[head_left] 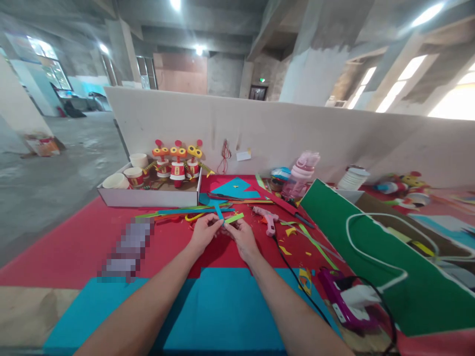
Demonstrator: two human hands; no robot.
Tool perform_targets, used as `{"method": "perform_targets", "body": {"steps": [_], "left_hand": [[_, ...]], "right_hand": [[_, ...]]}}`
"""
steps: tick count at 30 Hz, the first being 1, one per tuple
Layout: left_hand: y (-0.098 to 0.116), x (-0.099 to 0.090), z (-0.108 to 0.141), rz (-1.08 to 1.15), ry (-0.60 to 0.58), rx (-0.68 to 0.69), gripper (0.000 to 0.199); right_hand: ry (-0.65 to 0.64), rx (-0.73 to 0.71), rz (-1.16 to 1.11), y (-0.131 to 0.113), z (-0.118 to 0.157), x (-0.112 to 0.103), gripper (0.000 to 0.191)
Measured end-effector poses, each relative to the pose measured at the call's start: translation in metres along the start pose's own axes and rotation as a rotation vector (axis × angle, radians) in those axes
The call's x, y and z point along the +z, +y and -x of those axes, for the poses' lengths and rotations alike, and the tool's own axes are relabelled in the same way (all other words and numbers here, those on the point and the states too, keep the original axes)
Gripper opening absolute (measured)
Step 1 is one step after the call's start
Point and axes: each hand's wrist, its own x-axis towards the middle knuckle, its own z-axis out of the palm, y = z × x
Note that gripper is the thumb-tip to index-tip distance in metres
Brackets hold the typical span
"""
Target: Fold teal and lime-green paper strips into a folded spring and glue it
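My left hand is closed in a pinch at the lower end of a blue paper strip, which points up and away from me. My right hand pinches a light green paper strip that sticks out to the right. The two strips meet at an angle between my thumbs; fingers cover part of the join. Just right of my right hand lies a pink glue gun, its black cord running toward me. Long paper strips lie beyond my left hand.
A white box at the back left holds paper cups and several yellow-headed cup figures. On the right stand a pink bottle, a green board and a purple power strip. Yellow scraps and blue sheets lie about.
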Motion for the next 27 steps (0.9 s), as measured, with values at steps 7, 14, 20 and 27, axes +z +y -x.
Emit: {"method": "perform_targets", "body": {"steps": [7,14,20,27], "left_hand": [[-0.0007,0.0035,0.0000,0.149,-0.024,-0.056,0.028],[0.0005,0.0035,-0.0011,0.118,-0.005,-0.070,0.026],[0.0014,0.0041,-0.0007,0.117,-0.016,-0.087,0.024],[0.0013,0.0045,0.0004,0.204,-0.025,-0.134,0.028]], "right_hand": [[0.017,-0.046,-0.018,-0.0021,0.0003,0.0004,0.028],[0.054,-0.024,0.009,-0.0057,0.0008,0.0009,0.027],[0.042,-0.027,0.035,-0.0049,0.0000,0.0006,0.025],[0.071,-0.041,0.091,-0.0033,-0.0007,-0.0006,0.023]]}}
